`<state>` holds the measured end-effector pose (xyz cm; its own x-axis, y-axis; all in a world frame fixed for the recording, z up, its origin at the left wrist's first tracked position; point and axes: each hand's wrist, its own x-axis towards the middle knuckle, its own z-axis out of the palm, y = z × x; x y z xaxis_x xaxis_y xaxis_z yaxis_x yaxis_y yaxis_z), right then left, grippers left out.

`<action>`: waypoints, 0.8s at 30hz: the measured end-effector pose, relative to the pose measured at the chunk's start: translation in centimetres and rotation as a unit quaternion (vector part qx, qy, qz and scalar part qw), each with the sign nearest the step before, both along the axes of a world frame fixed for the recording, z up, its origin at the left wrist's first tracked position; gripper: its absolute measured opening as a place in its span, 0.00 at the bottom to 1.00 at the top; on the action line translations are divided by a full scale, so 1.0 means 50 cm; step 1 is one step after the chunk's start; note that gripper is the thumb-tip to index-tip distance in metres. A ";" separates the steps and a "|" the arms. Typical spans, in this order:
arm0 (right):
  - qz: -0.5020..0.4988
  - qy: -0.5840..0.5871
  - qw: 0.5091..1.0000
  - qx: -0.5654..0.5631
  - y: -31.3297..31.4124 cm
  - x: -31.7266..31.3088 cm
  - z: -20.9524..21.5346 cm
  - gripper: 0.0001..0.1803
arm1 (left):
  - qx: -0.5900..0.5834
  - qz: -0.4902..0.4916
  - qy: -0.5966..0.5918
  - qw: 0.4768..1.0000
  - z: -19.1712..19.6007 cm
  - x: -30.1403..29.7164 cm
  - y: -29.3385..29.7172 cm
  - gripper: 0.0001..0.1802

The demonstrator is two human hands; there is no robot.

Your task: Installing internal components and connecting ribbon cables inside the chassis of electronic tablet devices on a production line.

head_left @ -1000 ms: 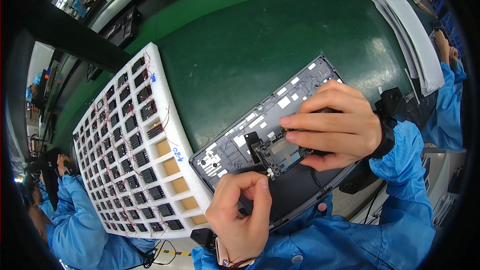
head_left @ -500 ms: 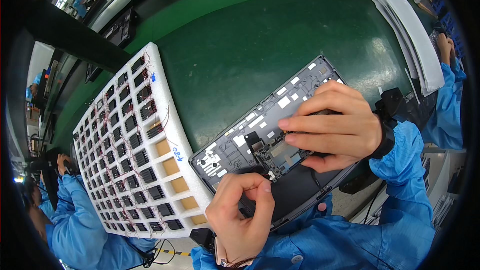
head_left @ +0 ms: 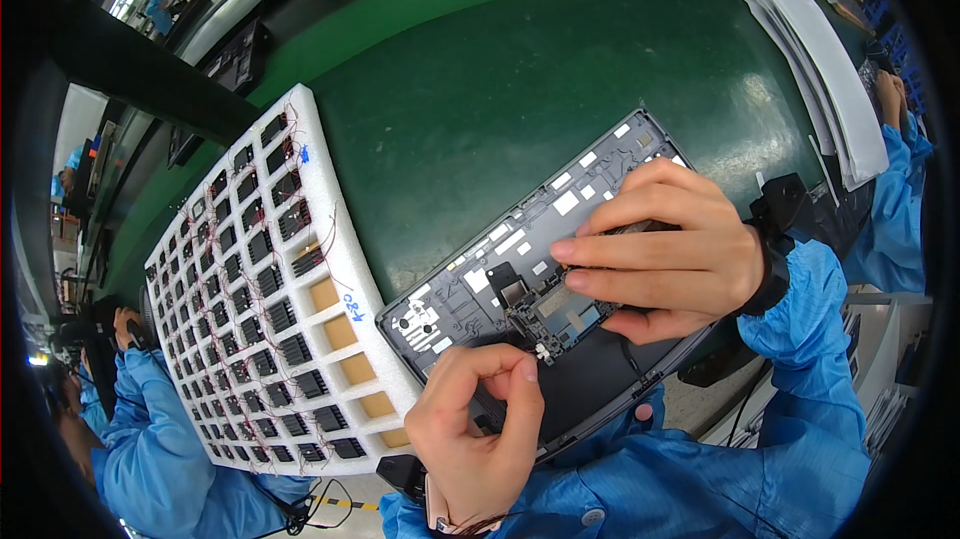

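A dark grey laptop casing (head_left: 508, 223) with several white patches lies slanted in front of me. Over it, my right hand (head_left: 675, 254) grips a circuit board (head_left: 562, 317) from the right, fingers across its top and thumb at the near edge. My left hand (head_left: 480, 429) is beside the board's lower left corner, thumb and index finger pinched together next to a small white connector (head_left: 543, 351). Whatever sits between those fingertips is too small or hidden to name. Part of the board is covered by my right hand.
At the left stands a white foam tray (head_left: 345, 239) holding rows of black fan-like parts with thin red wires; a few pockets show brown bottoms. White sheets (head_left: 815, 79) lie at the right on the green table (head_left: 480, 69). Co-workers in blue sleeves (head_left: 190, 439) sit on both sides.
My left hand has shifted slightly left, its pinch kept. The circuit board has tilted a little under my right hand, which stays nearly in place.
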<state>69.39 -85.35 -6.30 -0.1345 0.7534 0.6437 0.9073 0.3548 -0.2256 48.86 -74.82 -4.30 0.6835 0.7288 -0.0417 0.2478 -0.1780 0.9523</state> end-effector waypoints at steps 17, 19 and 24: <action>-0.001 -0.004 1.000 0.004 0.001 -0.002 -0.002 0.18 | -0.008 -0.008 0.005 1.000 0.002 0.000 -0.001 0.02; 0.000 -0.005 1.000 0.004 0.001 -0.002 -0.002 0.18 | -0.015 -0.004 0.004 1.000 0.001 0.001 -0.001 0.02; 0.002 -0.006 1.000 0.006 0.000 -0.001 0.003 0.18 | -0.006 -0.001 0.004 1.000 0.002 0.002 -0.001 0.02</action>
<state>69.35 -85.33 -6.16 -0.1448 0.7456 0.6505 0.9088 0.3602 -0.2106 48.94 -74.90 -4.20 0.6848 0.7266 -0.0563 0.2548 -0.1664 0.9526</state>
